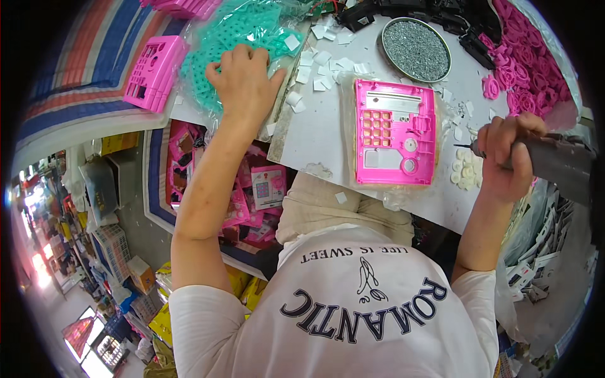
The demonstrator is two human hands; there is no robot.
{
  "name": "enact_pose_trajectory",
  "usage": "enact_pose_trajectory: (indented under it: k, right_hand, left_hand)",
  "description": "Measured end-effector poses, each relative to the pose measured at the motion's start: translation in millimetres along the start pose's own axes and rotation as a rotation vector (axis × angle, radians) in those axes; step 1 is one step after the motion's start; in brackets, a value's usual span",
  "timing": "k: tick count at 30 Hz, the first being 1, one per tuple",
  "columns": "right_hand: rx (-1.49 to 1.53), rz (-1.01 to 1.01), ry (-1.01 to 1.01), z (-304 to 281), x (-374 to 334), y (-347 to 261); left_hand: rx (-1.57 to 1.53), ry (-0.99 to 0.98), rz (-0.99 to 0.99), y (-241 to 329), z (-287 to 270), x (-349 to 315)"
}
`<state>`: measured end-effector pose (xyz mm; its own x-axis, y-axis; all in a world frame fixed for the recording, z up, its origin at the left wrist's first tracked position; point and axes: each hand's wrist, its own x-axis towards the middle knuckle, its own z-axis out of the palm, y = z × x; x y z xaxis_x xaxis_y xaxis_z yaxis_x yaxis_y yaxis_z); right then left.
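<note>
My left hand point(246, 82) rests on a heap of teal perforated rubber pieces point(208, 63) in a clear plastic bag. Its fingers are bent and spread apart, with the tips partly lost among the pieces. My right hand point(510, 157) is wrapped round a dark electric screwdriver point(554, 160), whose thin bit points left. Between my hands a pink plastic casing point(413, 142) lies inner side up on a plastic-wrapped pad point(348, 151). It has a grid of square holes and round openings; the bit is to its right, apart from it.
A round dish of small metal screws point(416, 49) stands behind the casing. White paper squares point(321, 69) are scattered about. Pink rings point(520, 63) and white discs point(466, 170) lie at right, stacked pink casings point(154, 72) at left. Below left, a bin holds pink units point(268, 186).
</note>
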<state>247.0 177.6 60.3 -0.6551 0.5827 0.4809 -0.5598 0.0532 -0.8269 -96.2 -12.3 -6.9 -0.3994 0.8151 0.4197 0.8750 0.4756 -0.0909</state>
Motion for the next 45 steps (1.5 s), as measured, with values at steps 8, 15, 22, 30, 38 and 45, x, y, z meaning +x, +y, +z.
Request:
enact_pose_trajectory:
  k: [8, 15, 22, 30, 38, 45]
  right_hand:
    - [-0.055, 0.02, 0.058, -7.6, -2.2, -2.1]
    - [-0.962, -0.238, 0.493, 14.2, 5.5, -37.7]
    - [-0.961, -0.285, 0.015, 50.7, -14.5, -27.3]
    - [-1.086, -0.275, -0.345, 96.4, -13.3, 22.7]
    - [-0.741, 0.263, -0.661, 51.1, -42.5, -16.6]
    - [-0.72, 0.487, -0.452, 38.0, -9.6, 13.7]
  left_hand:
    - [0.008, -0.019, -0.083, -4.4, 2.4, 12.4]
    - [-0.888, -0.034, -0.442, 6.8, -45.5, -12.7]
    - [-2.011, -0.398, -0.792, 56.0, -86.5, -39.2]
    - [-2.251, -0.797, -0.844, 89.3, -86.6, -58.9]
    - [-1.487, -0.786, -0.318, 60.3, -80.5, -108.1]
    - [-1.463, -0.516, -0.345, 74.0, -67.4, -96.6]
